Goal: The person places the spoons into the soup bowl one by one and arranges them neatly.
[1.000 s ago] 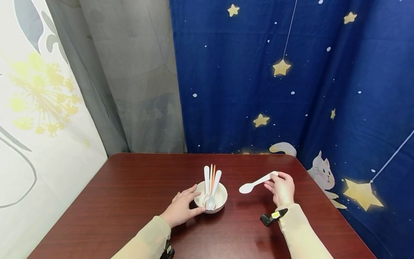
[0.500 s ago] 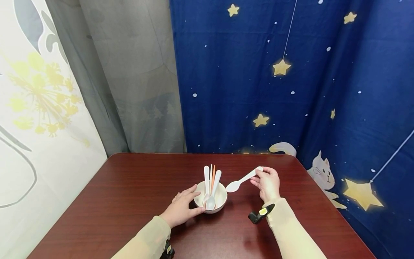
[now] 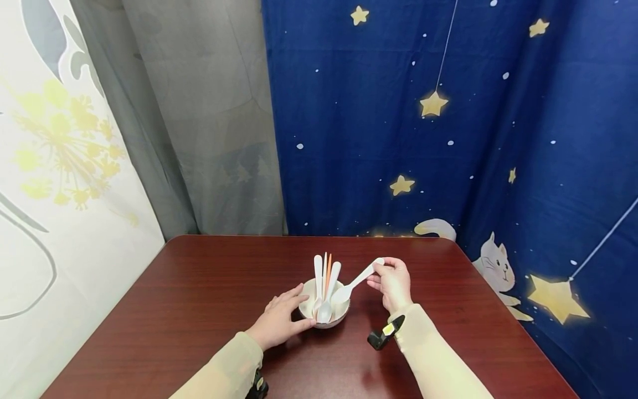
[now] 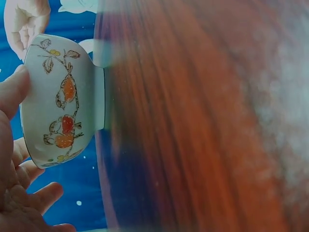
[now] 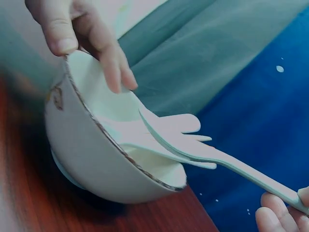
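Observation:
My right hand [image 3: 394, 284] pinches a white spoon [image 3: 365, 274] by its handle end. The bowl of this spoon tips down over the right side of a round white bowl [image 5: 96, 154]. My left hand [image 3: 279, 321] rests against the bowl's left side, fingers spread, thumb and fingertips at the rim. Two white spoons, one with its handle at the left [image 3: 318, 268] and one at the right [image 3: 335, 274], lean in the bowl. Between them stand a slim orange handle [image 3: 329, 268] and a slim white one [image 3: 325, 266]. Painted orange birds on a branch show on the bowl's outside in the left wrist view.
The bowl stands on a dark red-brown wooden table [image 3: 224, 277]. Behind the table hang a grey curtain [image 3: 214, 138] and a blue curtain with stars [image 3: 349, 138]. A white patterned cloth [image 3: 65, 249] hangs at the left. Each wrist wears a black camera mount.
My right hand has moved left with the spoon, whose front end has come from beside the bowl to over its right side. My left hand and the bowl have stayed in place.

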Action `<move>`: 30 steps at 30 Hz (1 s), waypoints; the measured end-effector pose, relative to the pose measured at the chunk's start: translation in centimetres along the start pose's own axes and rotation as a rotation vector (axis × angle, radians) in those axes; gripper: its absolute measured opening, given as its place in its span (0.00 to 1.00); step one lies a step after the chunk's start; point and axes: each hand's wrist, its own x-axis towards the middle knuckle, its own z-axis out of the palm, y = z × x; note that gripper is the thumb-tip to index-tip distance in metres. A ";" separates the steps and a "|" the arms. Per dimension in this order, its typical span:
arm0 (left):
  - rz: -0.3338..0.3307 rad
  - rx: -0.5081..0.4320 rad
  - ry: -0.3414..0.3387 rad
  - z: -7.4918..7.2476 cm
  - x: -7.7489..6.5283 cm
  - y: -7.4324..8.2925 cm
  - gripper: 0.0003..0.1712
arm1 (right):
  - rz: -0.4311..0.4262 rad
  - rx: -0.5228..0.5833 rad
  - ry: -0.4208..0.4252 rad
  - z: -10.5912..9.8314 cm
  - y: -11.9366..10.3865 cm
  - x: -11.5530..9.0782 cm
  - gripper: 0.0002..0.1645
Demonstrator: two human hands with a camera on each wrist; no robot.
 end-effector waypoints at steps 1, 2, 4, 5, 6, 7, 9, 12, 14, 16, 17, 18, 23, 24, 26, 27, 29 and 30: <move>-0.003 0.002 -0.001 0.0 0.0 0.0 0.42 | 0.000 -0.005 -0.005 0.2 0.1 -0.1 0.17; -0.005 0.004 -0.003 -0.1 0.0 0.1 0.42 | -0.002 -0.009 -0.008 0.4 0.2 -0.2 0.17; -0.005 0.007 -0.005 -0.1 -0.1 0.1 0.41 | -0.006 -0.020 -0.018 0.7 0.3 -0.3 0.16; -0.006 0.008 -0.006 -0.1 -0.1 0.2 0.41 | -0.008 -0.027 -0.023 0.9 0.4 -0.3 0.17; -0.008 0.009 -0.008 -0.2 -0.1 0.2 0.41 | -0.009 -0.036 -0.026 1.0 0.4 -0.4 0.16; -0.008 0.010 -0.008 -0.2 -0.1 0.2 0.41 | -0.012 -0.042 -0.032 1.1 0.5 -0.4 0.17; -0.007 0.013 -0.008 -0.3 -0.1 0.2 0.41 | -0.019 -0.055 -0.042 1.4 0.7 -0.4 0.16; -0.006 0.019 -0.008 -0.3 -0.1 0.2 0.41 | -0.032 -0.070 -0.055 1.7 1.0 -0.6 0.16; -0.006 0.022 -0.009 -0.3 0.0 0.2 0.41 | -0.039 -0.080 -0.062 1.9 1.1 -0.7 0.15; -0.004 0.021 -0.011 -0.3 0.0 0.1 0.41 | -0.041 -0.088 -0.069 2.1 1.2 -0.8 0.15; -0.005 0.021 -0.013 -0.3 0.0 0.1 0.41 | -0.041 -0.094 -0.072 2.2 1.3 -0.8 0.15; -0.005 0.021 -0.015 -0.3 0.0 0.1 0.41 | -0.042 -0.097 -0.077 2.3 1.4 -0.8 0.15; -0.005 0.027 -0.014 -0.3 0.0 0.1 0.42 | -0.045 -0.109 -0.101 2.7 2.0 -0.8 0.15; -0.005 0.027 -0.013 -0.3 0.0 0.1 0.42 | -0.044 -0.115 -0.105 2.8 2.1 -0.8 0.15; -0.004 0.029 -0.012 -0.2 -0.1 0.1 0.42 | -0.041 -0.129 -0.110 2.9 2.2 -0.8 0.15; -0.003 0.027 -0.011 -0.3 -0.1 0.2 0.41 | -0.044 -0.136 -0.114 3.0 2.2 -0.8 0.15; 0.002 0.021 -0.008 -0.3 -0.1 0.2 0.41 | -0.044 -0.157 -0.114 3.0 2.3 -0.8 0.15; 0.006 0.019 -0.006 -0.3 -0.1 0.3 0.41 | -0.043 -0.168 -0.112 3.1 2.3 -0.8 0.15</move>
